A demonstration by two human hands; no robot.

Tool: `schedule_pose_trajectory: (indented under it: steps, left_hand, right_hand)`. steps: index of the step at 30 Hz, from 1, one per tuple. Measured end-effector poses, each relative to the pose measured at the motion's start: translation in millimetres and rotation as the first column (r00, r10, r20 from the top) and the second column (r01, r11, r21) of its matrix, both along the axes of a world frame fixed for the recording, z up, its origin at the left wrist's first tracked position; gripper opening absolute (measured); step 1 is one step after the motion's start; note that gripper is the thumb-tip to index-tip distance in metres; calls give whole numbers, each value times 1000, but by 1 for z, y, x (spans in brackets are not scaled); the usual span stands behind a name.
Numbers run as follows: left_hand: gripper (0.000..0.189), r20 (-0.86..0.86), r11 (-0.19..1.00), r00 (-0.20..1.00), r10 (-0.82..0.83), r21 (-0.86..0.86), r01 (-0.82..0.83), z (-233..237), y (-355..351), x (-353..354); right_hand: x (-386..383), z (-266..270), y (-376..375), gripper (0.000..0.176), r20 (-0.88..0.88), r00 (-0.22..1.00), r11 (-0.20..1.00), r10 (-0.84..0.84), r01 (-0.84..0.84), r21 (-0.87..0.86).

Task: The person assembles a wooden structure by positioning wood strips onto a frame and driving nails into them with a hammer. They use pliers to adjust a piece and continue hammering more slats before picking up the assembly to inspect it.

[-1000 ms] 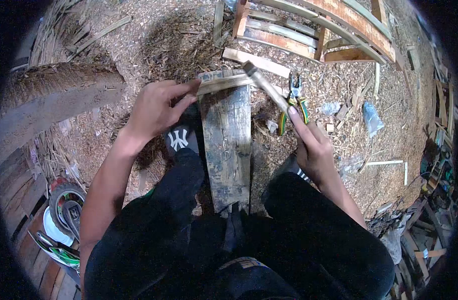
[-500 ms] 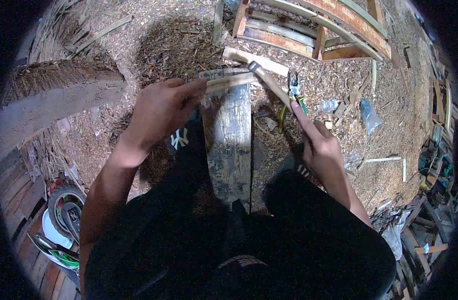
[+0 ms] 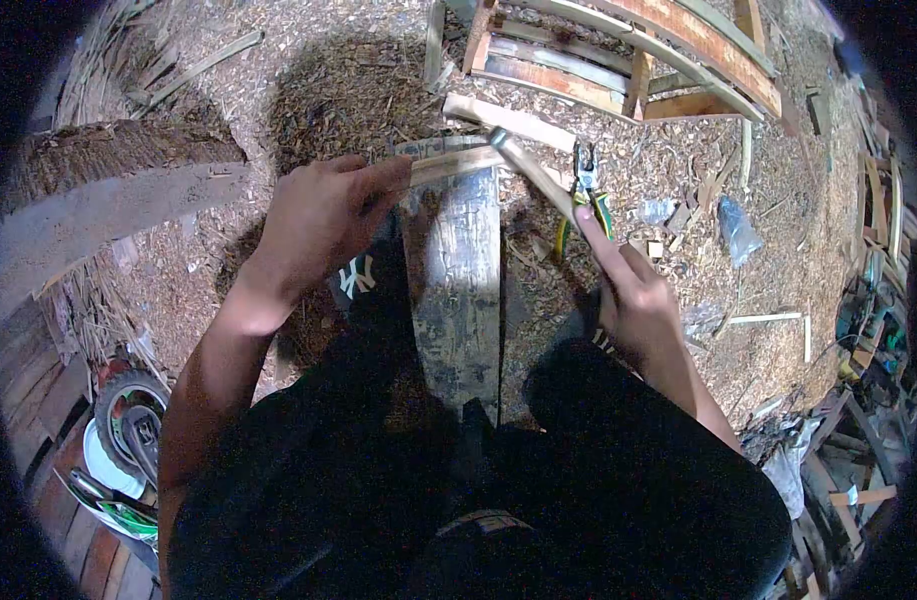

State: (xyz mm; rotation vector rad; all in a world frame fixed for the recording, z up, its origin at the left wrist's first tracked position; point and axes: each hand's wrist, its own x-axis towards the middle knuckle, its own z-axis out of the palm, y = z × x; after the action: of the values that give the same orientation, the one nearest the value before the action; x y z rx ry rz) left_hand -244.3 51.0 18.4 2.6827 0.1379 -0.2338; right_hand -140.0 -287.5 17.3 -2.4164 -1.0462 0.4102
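My left hand (image 3: 318, 215) is closed on a narrow wooden strip (image 3: 453, 164), which lies across the far end of a worn, paint-marked plank (image 3: 456, 270). A hammer (image 3: 540, 178) with a pale wooden handle is gripped in my right hand (image 3: 638, 300), its index finger stretched along the handle. The hammer's metal head is right at the strip's right end, overlapping it in this view. Just beyond my right hand lie pliers (image 3: 588, 182) with green and yellow handles. Another light wooden piece (image 3: 510, 122) rests on the ground past the plank.
A slatted wooden frame (image 3: 618, 60) stands at the top. To the left is a thick timber (image 3: 118, 200). Wood chips cover the ground, with a crumpled plastic bag (image 3: 738, 232) at right. Lower left are a wheel (image 3: 130, 420) and stacked boards; scrap lies along the right edge.
The hammer and my right hand have shifted slightly left, bringing the hammer head closer over the strip's end. My left hand keeps its grip on the strip.
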Motion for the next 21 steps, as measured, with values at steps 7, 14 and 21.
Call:
schedule_pose_trajectory:
  steps: [7, 14, 21]
  left_hand:
    - [35, -1, 997, 1000, -6, 77, 6, -1, -1, -2]
    - [39, -16, 997, 1000, 8, 81, -7, -4, 0, -4]
    - [37, -24, 1000, 999, 25, -2, -25, -8, 3, -3]
  right_hand:
    - [7, 7, 4, 68, -67, 998, 1000, -9, 10, 14]
    - [0, -23, -7, 58, -215, 976, 984, -29, 66, 168]
    - [-9, -30, -9, 62, -316, 943, 994, -108, 110, -12]
